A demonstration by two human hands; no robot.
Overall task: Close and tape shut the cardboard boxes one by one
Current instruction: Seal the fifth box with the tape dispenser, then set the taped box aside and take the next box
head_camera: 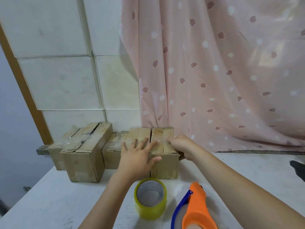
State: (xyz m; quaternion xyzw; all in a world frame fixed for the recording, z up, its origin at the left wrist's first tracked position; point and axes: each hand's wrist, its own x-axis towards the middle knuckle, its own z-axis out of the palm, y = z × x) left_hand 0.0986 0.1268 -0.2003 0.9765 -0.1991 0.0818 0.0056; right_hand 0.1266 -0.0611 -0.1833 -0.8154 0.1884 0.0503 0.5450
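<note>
Left hand (140, 156) is lying flat, fingers spread, pressing the top of the cardboard box (163, 156) at 12 o'clock on the counter (49, 195). Right hand (179, 146) is curling over the box's far-right top edge, probably pinching clear tape, hard to see. Box is looking light, stiff, worn, with matte corrugated flaps; best held by pressing the flaps near the seam. Yellow tape roll (151, 198) and orange dispenser (196, 210) are sitting at 6. More boxes (82, 151) are waiting at 10.
</note>
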